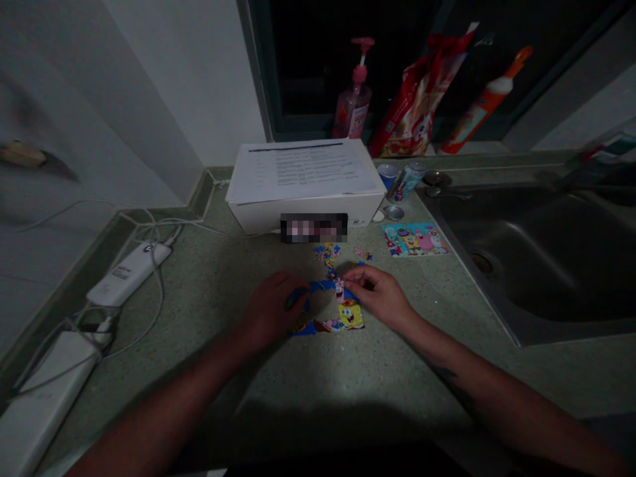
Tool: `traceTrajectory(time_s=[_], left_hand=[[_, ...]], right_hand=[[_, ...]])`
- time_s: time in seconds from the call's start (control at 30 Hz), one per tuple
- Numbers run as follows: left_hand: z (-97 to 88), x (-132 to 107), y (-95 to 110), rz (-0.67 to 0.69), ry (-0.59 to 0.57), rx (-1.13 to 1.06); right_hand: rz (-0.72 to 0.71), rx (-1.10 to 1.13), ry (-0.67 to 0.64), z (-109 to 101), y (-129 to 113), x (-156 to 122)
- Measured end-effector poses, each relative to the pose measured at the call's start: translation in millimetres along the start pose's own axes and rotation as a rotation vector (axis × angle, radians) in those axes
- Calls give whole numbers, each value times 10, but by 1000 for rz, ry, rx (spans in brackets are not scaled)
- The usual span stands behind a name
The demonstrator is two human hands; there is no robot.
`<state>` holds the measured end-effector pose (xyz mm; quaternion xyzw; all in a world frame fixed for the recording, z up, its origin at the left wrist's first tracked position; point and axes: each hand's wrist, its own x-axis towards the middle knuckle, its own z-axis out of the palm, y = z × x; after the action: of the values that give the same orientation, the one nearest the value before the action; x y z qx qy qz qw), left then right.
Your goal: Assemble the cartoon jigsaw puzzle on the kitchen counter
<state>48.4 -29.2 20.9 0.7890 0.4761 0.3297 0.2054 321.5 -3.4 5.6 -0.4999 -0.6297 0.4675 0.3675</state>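
Note:
A partly assembled cartoon jigsaw puzzle [352,314] lies on the counter between my hands, its blue and yellow pieces forming a ring around a bare middle. My left hand [278,303] curls over the puzzle's left side, with thumb and fingers around its blue edge. At the upper right corner, my right hand [381,293] has thumb and forefinger pinched on a small puzzle piece, mostly covered by the fingertips. Several loose puzzle pieces [328,252] are scattered just beyond the puzzle. A colourful cartoon picture card [416,240] lies flat to the right.
Behind the pieces stands a white box [303,175] with a printed sheet on top. A can [406,182] leans beside it. The metal sink [497,324] takes up the right side. White power strips [128,273] and cables run along the left. A pink pump bottle [352,109] stands behind.

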Motion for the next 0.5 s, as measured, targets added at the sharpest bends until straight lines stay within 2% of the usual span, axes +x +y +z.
traceTrajectory(time_s=[0.1, 0.2, 0.27, 0.5], left_hand=[[55, -40, 24, 6, 35, -17], [106, -71, 105, -20, 60, -22], [130, -93, 157, -38, 38, -36], [144, -130, 219, -64, -32, -131]], right_hand=[[30, 31, -16, 51, -42, -48], [4, 4, 20, 131, -119, -126], [-22, 6, 34, 181, -176, -186], [-65, 69, -44, 292, -282, -343]])
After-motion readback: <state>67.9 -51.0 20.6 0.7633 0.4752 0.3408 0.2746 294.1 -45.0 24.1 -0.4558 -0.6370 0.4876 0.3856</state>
